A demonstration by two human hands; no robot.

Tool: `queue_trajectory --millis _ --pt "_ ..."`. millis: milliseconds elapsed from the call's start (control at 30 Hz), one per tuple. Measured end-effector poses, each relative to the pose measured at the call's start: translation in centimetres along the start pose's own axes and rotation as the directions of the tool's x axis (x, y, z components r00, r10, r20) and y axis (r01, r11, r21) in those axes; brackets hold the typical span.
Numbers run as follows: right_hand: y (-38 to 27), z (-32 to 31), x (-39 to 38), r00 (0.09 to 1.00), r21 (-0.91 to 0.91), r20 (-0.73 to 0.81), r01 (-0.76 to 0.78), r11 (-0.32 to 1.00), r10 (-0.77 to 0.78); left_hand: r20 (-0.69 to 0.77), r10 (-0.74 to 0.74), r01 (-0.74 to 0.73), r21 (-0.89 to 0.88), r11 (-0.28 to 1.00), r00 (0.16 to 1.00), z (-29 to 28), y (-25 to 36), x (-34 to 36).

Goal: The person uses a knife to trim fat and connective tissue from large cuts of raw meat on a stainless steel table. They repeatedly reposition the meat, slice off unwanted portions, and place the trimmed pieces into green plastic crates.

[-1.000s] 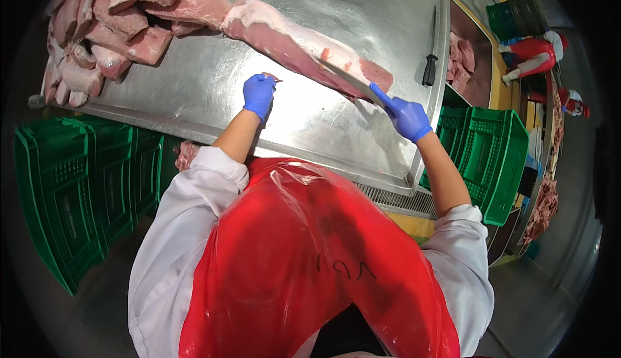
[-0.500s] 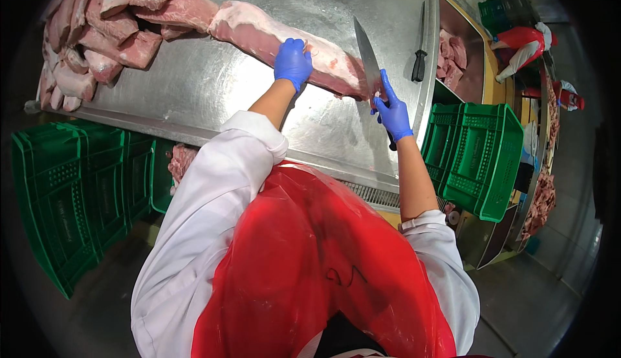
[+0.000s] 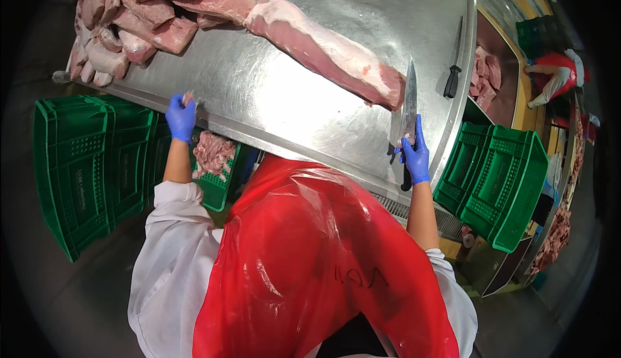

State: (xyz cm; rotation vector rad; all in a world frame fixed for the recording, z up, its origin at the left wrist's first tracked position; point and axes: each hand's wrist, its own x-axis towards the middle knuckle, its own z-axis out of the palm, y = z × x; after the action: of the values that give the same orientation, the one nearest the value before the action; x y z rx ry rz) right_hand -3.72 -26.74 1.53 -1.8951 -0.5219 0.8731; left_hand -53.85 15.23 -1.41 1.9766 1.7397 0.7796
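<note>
The long, pale-topped slab of meat [image 3: 328,51] lying across the worktop [image 3: 259,96] is my landmark. My right hand [image 3: 415,159] grips a knife [image 3: 410,106], its blade pointing away beside the slab's right end; I can't tell whether they touch. A careless wrist turn could gouge that end. Near-left of the slab, my left hand [image 3: 181,119] pinches a scrap [image 3: 187,98]; slick gloves could let it slip.
</note>
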Motion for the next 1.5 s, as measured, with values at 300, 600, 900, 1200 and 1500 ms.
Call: queue_trajectory --millis 300,600,900,1200,1500 --pt "-1.8 1.9 1.1 0.999 0.062 -0.027 -0.016 0.998 0.017 0.424 -0.272 -0.157 0.740 0.655 0.864 -6.1 -2.5 3.2" --pt "-0.7 1.3 -3.0 0.987 0.044 -0.142 -0.066 0.997 0.072 0.611 -0.223 -0.290 0.625 0.725 0.760 -5.8 -3.8 6.0" --pt "-0.8 3.1 -2.9 0.986 0.053 -0.143 -0.077 0.996 0.084 0.503 -0.301 -0.020 0.537 0.844 0.810 -5.9 -10.8 0.6" --pt "-0.5 4.6 0.0 0.982 0.205 -0.162 -0.064 0.977 0.099 0.450 -0.086 -0.267 0.662 0.700 0.889 -6.8 -1.9 1.9" --pt "-5.2 7.3 4.9 0.954 0.093 -0.300 0.040 0.995 -0.010 0.598 0.782 -0.950 -0.104 0.295 0.178 15.3 26.3 12.7"
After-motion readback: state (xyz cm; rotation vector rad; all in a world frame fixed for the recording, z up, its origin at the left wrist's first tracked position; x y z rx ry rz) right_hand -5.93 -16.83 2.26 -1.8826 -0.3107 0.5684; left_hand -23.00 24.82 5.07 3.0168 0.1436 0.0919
